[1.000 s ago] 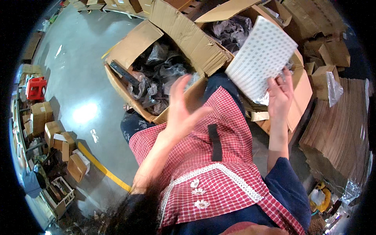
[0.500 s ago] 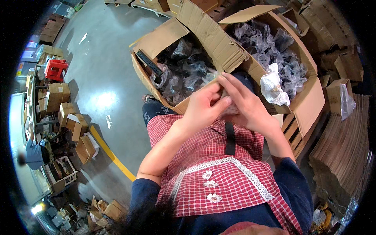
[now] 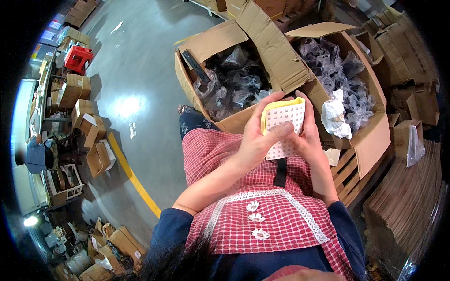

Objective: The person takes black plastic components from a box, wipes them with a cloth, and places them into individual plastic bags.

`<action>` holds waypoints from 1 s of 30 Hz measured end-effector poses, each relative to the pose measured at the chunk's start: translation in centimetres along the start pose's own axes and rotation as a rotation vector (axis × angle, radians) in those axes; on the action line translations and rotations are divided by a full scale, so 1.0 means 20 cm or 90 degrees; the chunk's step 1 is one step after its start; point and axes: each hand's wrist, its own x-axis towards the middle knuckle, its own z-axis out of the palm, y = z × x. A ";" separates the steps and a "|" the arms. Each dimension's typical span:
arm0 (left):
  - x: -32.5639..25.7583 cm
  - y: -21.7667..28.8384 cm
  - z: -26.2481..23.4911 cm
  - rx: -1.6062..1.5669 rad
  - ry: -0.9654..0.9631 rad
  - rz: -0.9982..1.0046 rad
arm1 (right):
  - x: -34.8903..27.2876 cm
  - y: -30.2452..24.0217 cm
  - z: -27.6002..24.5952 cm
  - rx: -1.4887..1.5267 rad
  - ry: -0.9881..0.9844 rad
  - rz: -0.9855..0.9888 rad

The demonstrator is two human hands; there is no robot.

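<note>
A white sheet of small square-code labels with a yellow edge is held up between both my hands, above my lap. My left hand grips its left side, the thumb lying across the printed face. Along the opposite side, my right hand wraps round it with the thumb low on the face. The fingers behind the sheet are partly hidden. Just beyond my hands stands an open carton of clear plastic bags with dark contents. A black strip-shaped object leans at its left inside edge.
At the right, a second open carton holds more bagged items and a crumpled white bag; a wooden pallet shows below it. Flattened cardboard is stacked far right. A red stool and a person are at left.
My hands were pressed together with their contents mostly hidden; now they are apart and the label sheet faces up between them. The whole view has shifted slightly.
</note>
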 end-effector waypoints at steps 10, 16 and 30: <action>-0.04 -0.07 0.02 -0.025 0.062 0.051 | -0.02 0.01 0.06 0.002 0.100 0.013; -0.06 -0.07 0.04 -0.004 0.062 0.032 | -0.02 0.01 0.07 -0.089 0.115 -0.008; -0.08 -0.10 0.05 -0.019 0.053 0.021 | -0.04 -0.05 0.08 -0.193 0.173 -0.021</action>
